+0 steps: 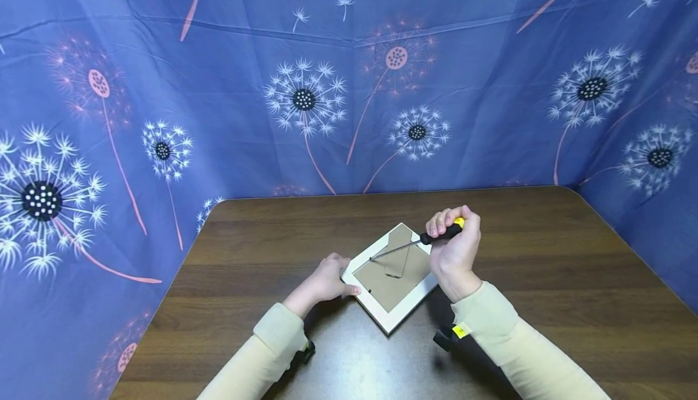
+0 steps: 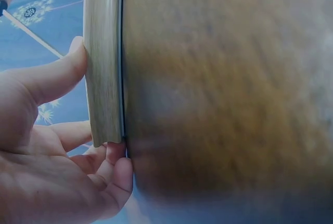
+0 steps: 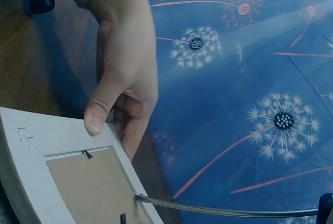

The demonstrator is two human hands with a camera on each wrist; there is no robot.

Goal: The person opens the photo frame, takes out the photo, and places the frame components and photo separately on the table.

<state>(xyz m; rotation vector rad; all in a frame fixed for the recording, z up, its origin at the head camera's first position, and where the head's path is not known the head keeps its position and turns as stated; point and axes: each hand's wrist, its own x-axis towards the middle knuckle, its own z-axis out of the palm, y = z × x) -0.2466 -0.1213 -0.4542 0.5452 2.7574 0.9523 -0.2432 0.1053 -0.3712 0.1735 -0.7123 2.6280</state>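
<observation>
A white picture frame (image 1: 402,321) lies back side up, with a tan backing board (image 1: 376,279) and a fold-out stand leg set inside its border. My left hand (image 1: 327,279) grips the frame's left corner, thumb on the upper face and fingers around the outer edge, as the left wrist view shows of that hand (image 2: 47,156). My right hand (image 1: 457,251) holds a screwdriver (image 1: 397,248) by its black and yellow handle. The screwdriver's tip touches the inner edge of the border, at or close to a small metal tab. In the right wrist view another dark tab (image 3: 87,154) stands bent up.
Under the frame is a brown wooden table (image 1: 262,230). Behind and beside the table hangs a blue cloth (image 1: 229,109) with dandelion prints. A dark wrist-worn device (image 1: 446,338) with a yellow label sits at the right sleeve.
</observation>
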